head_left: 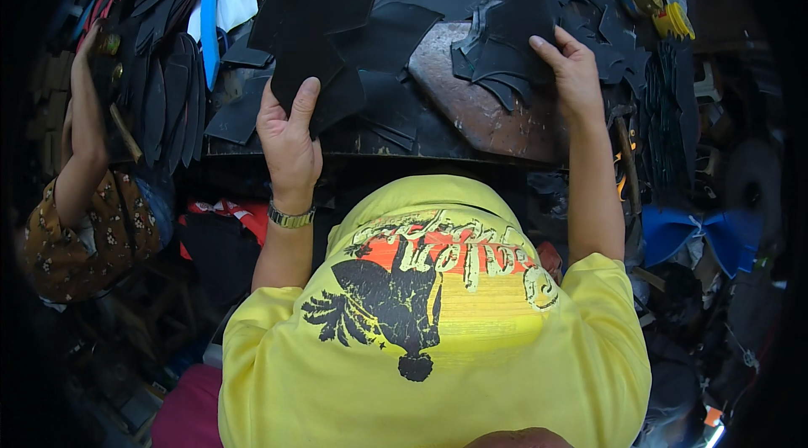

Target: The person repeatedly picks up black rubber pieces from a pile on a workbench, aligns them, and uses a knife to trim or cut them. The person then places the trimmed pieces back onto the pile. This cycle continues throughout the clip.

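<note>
The left hand is pinching a broad, curved-edged, rubbery-looking black sheet over the dark worktable, the right hand is pinching a pointed black sheet above a worn brown slab, both seemingly cut already, while loose flat black pieces are lying unhandled

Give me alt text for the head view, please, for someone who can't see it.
The person's left grip holds a flat black piece and the right grip touches the edge of a black stack, above a dark table strewn with similar pieces. The person wears a yellow shirt; at far left, another person's arm is raised.
</note>
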Tool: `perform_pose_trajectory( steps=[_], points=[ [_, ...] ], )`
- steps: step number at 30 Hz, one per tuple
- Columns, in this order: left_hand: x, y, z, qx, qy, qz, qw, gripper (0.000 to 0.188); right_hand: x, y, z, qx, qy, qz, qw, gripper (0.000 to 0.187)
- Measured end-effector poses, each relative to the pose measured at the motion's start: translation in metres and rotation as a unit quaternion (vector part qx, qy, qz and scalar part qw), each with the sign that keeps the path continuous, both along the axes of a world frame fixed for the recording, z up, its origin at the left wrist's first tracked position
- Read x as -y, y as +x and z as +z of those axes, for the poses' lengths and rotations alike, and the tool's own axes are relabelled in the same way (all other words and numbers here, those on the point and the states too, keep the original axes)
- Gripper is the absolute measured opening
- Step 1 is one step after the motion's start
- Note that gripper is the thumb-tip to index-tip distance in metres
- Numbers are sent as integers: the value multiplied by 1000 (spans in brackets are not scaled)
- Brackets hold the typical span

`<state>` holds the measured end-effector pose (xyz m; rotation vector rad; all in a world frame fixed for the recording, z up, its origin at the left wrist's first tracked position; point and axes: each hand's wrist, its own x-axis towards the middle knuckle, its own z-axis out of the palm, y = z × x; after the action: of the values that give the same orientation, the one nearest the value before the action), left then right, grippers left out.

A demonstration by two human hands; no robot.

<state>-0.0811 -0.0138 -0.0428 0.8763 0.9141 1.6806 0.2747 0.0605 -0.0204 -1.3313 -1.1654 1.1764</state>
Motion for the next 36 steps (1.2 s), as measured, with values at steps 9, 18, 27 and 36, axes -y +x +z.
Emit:
perform_pose_trajectory(
  steps=[9, 18, 27, 36],
  points=[
    [4, 3, -1, -2, -19, -20, 1000, 32, -1, 39, 5, -82, -12, 6, 997, 41],
    [-1, 7, 3, -22, -20, -39, 999, 32, 2, 75, 12, -5, 0, -31, 1000, 47],
    [-3, 23, 7, -10, -35, -45, 998, 33, 5, 95, 5, 87, 12, -5, 996, 49],
    [-1, 32, 9, -33, -57, -86, 994, 33, 9, 84, 4, 122, 65, -63, 988, 34]
  ],
)
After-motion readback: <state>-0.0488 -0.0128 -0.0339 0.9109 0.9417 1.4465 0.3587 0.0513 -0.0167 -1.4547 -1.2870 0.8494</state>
